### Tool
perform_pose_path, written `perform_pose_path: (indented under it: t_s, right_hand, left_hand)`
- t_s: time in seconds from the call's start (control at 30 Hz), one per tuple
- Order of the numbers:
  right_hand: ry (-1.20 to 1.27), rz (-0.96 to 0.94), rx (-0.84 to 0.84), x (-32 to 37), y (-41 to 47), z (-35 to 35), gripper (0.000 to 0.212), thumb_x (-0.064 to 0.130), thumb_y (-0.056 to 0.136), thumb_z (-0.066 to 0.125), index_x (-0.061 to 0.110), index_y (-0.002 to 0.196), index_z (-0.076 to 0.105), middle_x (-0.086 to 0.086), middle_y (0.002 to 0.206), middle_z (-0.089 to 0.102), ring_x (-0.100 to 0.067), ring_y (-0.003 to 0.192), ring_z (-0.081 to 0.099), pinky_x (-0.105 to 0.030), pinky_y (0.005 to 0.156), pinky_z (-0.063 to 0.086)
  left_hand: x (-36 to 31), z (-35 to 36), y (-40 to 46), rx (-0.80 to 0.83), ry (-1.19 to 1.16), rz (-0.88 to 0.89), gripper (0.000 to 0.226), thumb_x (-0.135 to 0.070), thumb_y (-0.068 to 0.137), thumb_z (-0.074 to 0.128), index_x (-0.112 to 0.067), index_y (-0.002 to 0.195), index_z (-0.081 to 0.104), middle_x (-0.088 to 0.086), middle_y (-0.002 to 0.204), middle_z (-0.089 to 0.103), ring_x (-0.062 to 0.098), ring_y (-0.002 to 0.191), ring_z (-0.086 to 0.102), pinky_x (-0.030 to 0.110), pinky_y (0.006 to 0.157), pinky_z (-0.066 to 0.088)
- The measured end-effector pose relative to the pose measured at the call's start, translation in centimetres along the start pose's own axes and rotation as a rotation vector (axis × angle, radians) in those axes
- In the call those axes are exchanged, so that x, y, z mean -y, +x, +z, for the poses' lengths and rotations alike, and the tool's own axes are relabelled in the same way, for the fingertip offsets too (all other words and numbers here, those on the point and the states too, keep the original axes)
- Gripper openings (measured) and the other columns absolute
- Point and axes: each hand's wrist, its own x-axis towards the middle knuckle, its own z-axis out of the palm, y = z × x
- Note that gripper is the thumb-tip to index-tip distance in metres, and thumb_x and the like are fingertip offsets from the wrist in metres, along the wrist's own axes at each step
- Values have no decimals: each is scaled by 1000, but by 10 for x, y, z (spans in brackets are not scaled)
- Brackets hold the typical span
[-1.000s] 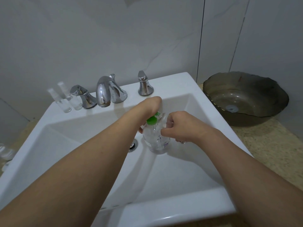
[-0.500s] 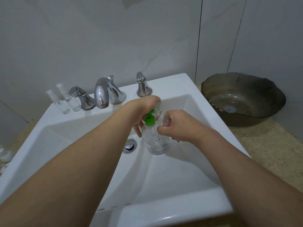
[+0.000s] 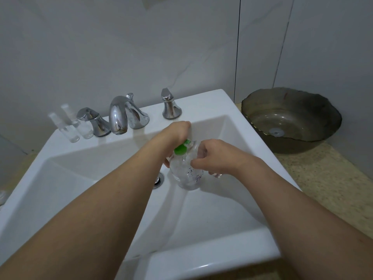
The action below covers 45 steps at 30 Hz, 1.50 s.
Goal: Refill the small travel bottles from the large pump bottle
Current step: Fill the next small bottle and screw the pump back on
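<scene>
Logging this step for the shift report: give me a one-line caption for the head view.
Over the white sink, both hands work a clear pump bottle with a green pump, two small bottles waiting beside the faucet.

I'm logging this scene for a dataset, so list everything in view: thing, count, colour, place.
large pump bottle: 1, clear with green pump, held over the sink basin
small travel bottles: 2, clear, sink ledge left of the taps
small clear item: 1, under the right hand, unclear what
tap handles: 2, chrome, flanking the spout
spout: 1, chrome
sink: 1, white
drain: 1, chrome
glass bowl: 1, dark, counter at right
left hand: on the pump
right hand: grips the bottle
</scene>
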Motion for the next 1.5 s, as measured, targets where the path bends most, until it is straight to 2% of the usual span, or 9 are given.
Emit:
perform_pose_path:
  t_s: [0.1, 0.2, 0.3, 0.43, 0.53, 0.7, 0.87, 1.23, 1.5]
  right_hand:
    - [-6, 15, 14, 0, -4, 1, 29, 47, 66, 62, 24, 82, 55, -10, 67, 70, -18, 49, 60, -41, 65, 60]
    - [-47, -20, -76, 2, -6, 0, 28, 50, 66, 63, 26, 79, 54, 1, 69, 67, -13, 48, 61, -32, 54, 56]
    - [7, -65, -104, 1, -5, -1, 31, 47, 71, 71, 25, 83, 53, 8, 85, 59, -10, 63, 60, -28, 55, 46]
    - [109, -46, 6, -3, -6, 0, 45, 34, 72, 80, 21, 100, 47, 8, 94, 55, -10, 80, 56, -27, 64, 47]
    - [95, -70, -6, -5, -4, 1, 40, 26, 74, 78, 23, 98, 46, 11, 92, 55, -5, 76, 55, -23, 58, 41]
    - [-47, -80, -57, -4, -3, -1, 23, 26, 73, 71, 27, 83, 51, 9, 92, 57, -6, 75, 56, -22, 56, 44]
    - [-77, -55, 5, -2, -3, -3, 17, 22, 71, 69, 15, 81, 57, -6, 84, 66, -16, 50, 61, -23, 46, 49]
    - [-143, -74, -10, -2, -2, -5, 20, 29, 68, 70, 18, 79, 56, -3, 73, 65, -19, 52, 65, -32, 54, 55]
    - [-134, -146, -76, 1, 0, -7, 25, 36, 74, 72, 22, 81, 53, 4, 90, 59, -10, 63, 59, -26, 50, 45]
  left_hand:
    - [1, -3, 0, 31, 32, -32, 54, -52, 96, 32, -9, 115, 60, 19, 112, 66, 46, 98, 65, 64, 86, 53]
    - [-1, -11, -1, 116, 6, -65, 58, -54, 93, 36, -8, 119, 59, 17, 113, 66, 46, 101, 64, 63, 80, 54]
    - [-6, -18, -6, 187, -25, -95, 72, -66, 90, 43, -10, 136, 50, 19, 132, 59, 52, 119, 56, 67, 70, 52]
    - [-10, -18, -11, 208, 0, -129, 75, -66, 93, 42, -12, 145, 45, 20, 137, 56, 53, 123, 53, 70, 72, 49]
    - [-10, -16, -11, 181, 10, -122, 69, -65, 94, 41, -11, 137, 49, 20, 129, 60, 52, 118, 57, 65, 67, 51]
    - [-4, -10, -7, 78, 42, -61, 46, -55, 94, 39, -13, 97, 56, 14, 104, 66, 41, 96, 65, 61, 68, 57]
    - [2, 2, -5, -72, 3, 22, 38, -33, 98, 30, -7, 102, 58, 21, 109, 63, 45, 97, 65, 64, 83, 55]
    - [2, 2, -3, -43, 16, 3, 43, -42, 92, 33, -10, 93, 61, 16, 92, 67, 38, 89, 68, 51, 83, 57]
    - [-8, -23, -7, 225, -36, -93, 81, -80, 89, 31, -10, 126, 51, 17, 120, 64, 48, 112, 61, 67, 81, 48]
